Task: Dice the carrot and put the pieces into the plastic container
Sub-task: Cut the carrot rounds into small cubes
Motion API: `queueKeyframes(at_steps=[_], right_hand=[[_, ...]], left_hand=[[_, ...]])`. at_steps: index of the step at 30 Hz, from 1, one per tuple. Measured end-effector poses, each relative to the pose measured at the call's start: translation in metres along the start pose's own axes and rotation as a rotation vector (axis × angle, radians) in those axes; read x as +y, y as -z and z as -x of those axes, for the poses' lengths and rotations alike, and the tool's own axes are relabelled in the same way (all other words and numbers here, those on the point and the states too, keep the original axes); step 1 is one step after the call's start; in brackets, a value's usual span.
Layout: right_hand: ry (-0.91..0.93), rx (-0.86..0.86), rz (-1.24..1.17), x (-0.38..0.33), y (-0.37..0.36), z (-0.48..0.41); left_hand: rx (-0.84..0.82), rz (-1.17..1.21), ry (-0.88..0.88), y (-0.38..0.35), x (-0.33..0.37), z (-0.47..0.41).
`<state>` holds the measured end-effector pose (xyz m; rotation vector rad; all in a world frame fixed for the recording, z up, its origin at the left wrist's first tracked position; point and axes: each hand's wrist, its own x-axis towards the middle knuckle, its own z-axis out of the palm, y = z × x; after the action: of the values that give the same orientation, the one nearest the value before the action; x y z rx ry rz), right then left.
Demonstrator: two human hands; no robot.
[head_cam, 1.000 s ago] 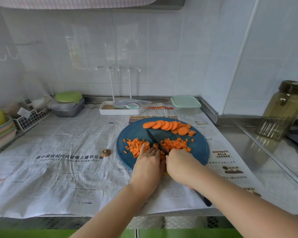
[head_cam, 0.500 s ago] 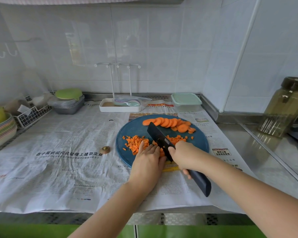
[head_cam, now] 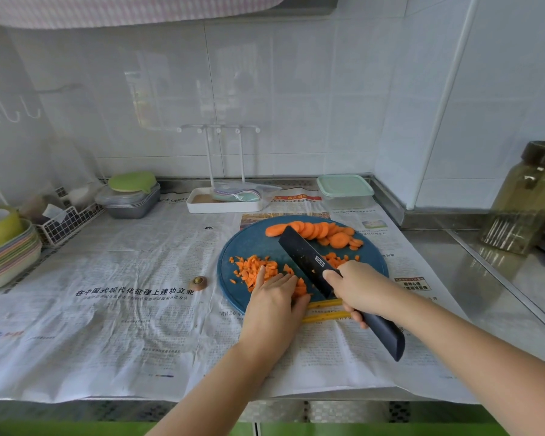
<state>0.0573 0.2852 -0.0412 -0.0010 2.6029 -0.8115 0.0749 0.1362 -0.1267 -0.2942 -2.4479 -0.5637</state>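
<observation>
Nearest the person, a newspaper [head_cam: 123, 309] covered the counter, and both forearms reached out over it. The right hand [head_cam: 356, 287] was curled tightly round the dark handle of a knife [head_cam: 309, 262], with the forefinger laid against the black blade, which slanted away across the board with its flat side showing. Just left of it, the left hand [head_cam: 274, 297] lay palm down with its fingers nearly straight, grasping nothing and resting on the diced carrot [head_cam: 255, 270] heaped on the near left part of the round blue cutting board [head_cam: 252, 243]. A cut carrot top [head_cam: 199, 282] sat on the paper beside the board. Beyond the blade tip, a row of carrot slices [head_cam: 315, 231] lay overlapping along the board's far edge. Farther back, near the wall, stood the plastic container [head_cam: 345, 190] with its pale green lid on.
</observation>
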Motion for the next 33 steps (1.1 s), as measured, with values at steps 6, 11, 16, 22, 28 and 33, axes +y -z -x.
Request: queueKeyframes(at_steps=[6, 11, 16, 22, 28, 33], right_hand=[[0.038, 0.05, -0.081, -0.002, 0.006, 0.006], [0.056, 0.042, -0.079, -0.003, 0.012, 0.017], [-0.007, 0.006, -0.009, 0.003, 0.012, 0.027], [0.027, 0.054, 0.067, 0.01, 0.01, 0.038], [0.067, 0.096, 0.14, 0.008, -0.001, 0.046], [0.078, 0.134, 0.192, 0.003, -0.006, 0.048]], left_hand=[[0.06, 0.03, 0.007, 0.004, 0.001, 0.001], [0.121, 0.055, 0.061, 0.014, -0.001, 0.004], [0.101, 0.07, 0.068, 0.015, 0.0, 0.005], [0.123, 0.034, 0.044, 0.012, 0.001, 0.004], [0.141, -0.028, 0.037, 0.011, 0.002, 0.003], [0.14, -0.079, 0.039, 0.006, 0.0, 0.001]])
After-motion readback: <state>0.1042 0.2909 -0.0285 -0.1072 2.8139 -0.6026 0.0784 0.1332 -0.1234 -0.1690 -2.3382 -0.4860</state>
